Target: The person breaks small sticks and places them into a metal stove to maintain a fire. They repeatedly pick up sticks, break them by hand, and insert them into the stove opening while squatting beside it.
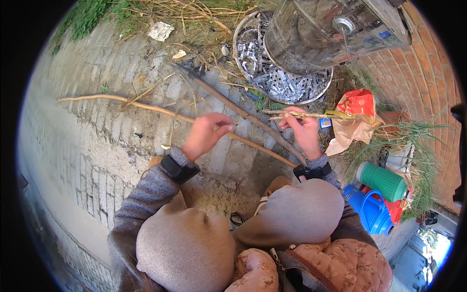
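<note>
My right hand [302,128] grips a small bunch of thin dry sticks [310,115], which point left and right across the fingers. To its left my left hand [207,134] hangs over the paving, thumb and fingertips close together; whether anything thin is between them I cannot tell. Beneath the hands two long sticks cross on the ground. One is a dark wooden pole [233,106] with a blackened far end. The other is a paler, slightly bent branch [153,106] that reaches far left.
A metal drum stove [303,40] stands on a round perforated tray [292,93] of ash. Right of my hand lie a torn paper bag [355,126], a green thermos [383,181] and a blue thermos [368,211]. A brick wall [419,73] bounds the right side. Dry twigs [197,12] lie at the top.
</note>
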A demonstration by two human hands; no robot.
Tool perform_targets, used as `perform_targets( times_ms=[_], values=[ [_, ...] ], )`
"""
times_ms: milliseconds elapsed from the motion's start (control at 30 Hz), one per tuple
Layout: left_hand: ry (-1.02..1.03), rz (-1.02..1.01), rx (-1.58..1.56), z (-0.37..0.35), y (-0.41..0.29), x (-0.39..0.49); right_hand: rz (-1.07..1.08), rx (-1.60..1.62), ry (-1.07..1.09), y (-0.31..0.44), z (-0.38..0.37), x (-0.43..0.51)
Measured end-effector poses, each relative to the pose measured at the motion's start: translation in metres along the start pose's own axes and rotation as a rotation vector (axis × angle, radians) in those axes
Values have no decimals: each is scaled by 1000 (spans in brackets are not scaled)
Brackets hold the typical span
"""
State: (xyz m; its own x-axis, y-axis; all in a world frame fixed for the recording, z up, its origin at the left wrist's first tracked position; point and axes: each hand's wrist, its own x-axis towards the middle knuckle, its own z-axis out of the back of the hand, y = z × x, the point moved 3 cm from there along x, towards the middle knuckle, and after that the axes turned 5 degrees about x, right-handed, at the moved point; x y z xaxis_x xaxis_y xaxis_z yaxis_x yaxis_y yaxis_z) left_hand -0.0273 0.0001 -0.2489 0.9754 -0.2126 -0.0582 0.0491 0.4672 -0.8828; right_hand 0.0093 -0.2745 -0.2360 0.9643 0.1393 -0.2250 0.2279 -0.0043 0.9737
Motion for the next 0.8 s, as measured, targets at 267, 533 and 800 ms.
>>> perform_targets(
  times_ms=[267, 533, 800],
  values=[
    [64, 113, -54, 4, 7, -3, 210, -16, -241, -28, 12, 41],
    [27, 131, -72, 10, 10, -4, 193, -87, -256, -48, 11, 55],
    [-17, 112, -125, 10, 22, -6, 303, -69, -202, -14, 20, 25]
  ],
)
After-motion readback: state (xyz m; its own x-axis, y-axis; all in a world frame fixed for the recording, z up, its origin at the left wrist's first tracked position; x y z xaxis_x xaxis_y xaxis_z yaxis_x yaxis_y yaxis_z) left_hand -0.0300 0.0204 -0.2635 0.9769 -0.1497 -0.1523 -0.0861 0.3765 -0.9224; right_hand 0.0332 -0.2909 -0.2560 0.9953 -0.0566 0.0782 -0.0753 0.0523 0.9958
